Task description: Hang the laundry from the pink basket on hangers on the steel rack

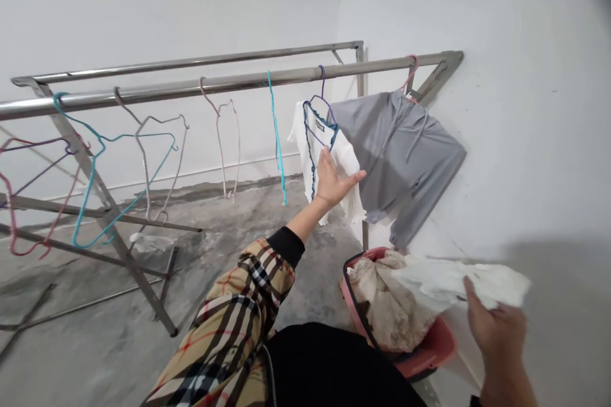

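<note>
Right hand (pixel 494 327) low at frame edge, clenched on white cloth (pixel 458 283) held just above pink basket (pixel 432 346); basket holds crumpled beige laundry (pixel 386 305). Left hand (pixel 331 178) reaches out, fingers open, palm flat against white top (pixel 329 152) hanging on purple hanger (pixel 322 92) from steel rail (pixel 229 84), beside grey shirt (pixel 405 152).

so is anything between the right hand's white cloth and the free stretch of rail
Nothing visible blocks it. The right hand holds the white cloth above the pink basket. The left arm reaches across to the white top hanging by the grey top. The rail further left carries only bare hangers.
</note>
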The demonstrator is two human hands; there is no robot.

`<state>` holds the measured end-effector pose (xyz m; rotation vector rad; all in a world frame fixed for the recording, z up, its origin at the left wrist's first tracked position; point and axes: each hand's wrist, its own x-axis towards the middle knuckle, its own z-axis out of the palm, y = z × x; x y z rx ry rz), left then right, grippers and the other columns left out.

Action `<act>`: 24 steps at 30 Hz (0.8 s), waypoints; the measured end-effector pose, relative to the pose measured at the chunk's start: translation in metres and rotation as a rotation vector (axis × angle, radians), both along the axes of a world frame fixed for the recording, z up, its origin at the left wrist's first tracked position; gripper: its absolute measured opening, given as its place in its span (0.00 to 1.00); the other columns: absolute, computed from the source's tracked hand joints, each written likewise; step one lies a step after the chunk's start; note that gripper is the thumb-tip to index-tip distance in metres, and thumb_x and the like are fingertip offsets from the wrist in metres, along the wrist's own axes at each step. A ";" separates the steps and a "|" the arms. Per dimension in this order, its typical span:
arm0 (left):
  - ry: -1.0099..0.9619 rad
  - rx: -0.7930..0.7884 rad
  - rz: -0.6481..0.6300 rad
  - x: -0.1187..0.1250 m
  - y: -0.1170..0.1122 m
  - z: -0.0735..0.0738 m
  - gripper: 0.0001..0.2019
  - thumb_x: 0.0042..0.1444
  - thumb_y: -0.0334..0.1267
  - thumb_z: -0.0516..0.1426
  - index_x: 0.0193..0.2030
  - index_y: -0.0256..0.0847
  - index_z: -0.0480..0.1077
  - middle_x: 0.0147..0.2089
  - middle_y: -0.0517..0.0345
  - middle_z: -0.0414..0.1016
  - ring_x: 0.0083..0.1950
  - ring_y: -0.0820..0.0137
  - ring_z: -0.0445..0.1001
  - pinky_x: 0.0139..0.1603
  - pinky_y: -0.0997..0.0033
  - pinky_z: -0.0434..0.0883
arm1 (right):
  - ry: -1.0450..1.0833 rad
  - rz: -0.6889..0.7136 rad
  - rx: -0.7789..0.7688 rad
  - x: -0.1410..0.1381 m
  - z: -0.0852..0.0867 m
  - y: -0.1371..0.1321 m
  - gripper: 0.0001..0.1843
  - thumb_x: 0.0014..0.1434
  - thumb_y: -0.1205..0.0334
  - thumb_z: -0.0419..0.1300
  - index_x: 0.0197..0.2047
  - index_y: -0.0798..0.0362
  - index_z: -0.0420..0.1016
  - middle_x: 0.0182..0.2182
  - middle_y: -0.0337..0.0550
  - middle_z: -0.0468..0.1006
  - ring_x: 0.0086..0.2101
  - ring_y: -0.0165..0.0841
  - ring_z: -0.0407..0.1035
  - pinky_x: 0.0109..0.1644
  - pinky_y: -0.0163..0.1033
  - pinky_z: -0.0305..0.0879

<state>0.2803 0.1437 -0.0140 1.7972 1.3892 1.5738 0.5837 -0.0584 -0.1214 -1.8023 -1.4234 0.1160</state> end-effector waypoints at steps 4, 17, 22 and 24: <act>-0.035 0.004 0.013 0.004 0.019 0.017 0.59 0.41 0.63 0.64 0.71 0.38 0.39 0.73 0.35 0.44 0.75 0.51 0.42 0.72 0.49 0.46 | 0.001 0.094 -0.419 -0.012 -0.050 0.011 0.32 0.52 0.44 0.51 0.50 0.59 0.73 0.43 0.58 0.79 0.44 0.47 0.74 0.49 0.48 0.69; 0.046 -0.223 0.069 0.019 0.012 0.039 0.52 0.41 0.70 0.59 0.66 0.36 0.54 0.66 0.34 0.62 0.66 0.46 0.61 0.64 0.49 0.59 | 0.078 0.579 -0.873 -0.074 -0.097 -0.005 0.36 0.57 0.49 0.44 0.61 0.65 0.66 0.43 0.55 0.80 0.42 0.40 0.75 0.50 0.41 0.67; 0.046 -0.254 0.059 0.025 0.013 0.046 0.47 0.38 0.72 0.58 0.57 0.37 0.62 0.59 0.35 0.69 0.62 0.42 0.65 0.59 0.44 0.61 | 0.079 0.571 -0.848 -0.080 -0.080 0.004 0.32 0.59 0.52 0.48 0.60 0.60 0.68 0.45 0.54 0.80 0.44 0.41 0.75 0.51 0.42 0.67; 0.015 -0.257 0.035 0.024 0.013 0.047 0.44 0.38 0.72 0.59 0.53 0.38 0.64 0.55 0.37 0.71 0.60 0.42 0.66 0.58 0.44 0.62 | 0.075 0.567 -0.848 -0.083 -0.079 0.003 0.30 0.59 0.53 0.48 0.60 0.59 0.68 0.44 0.52 0.80 0.43 0.40 0.75 0.51 0.42 0.66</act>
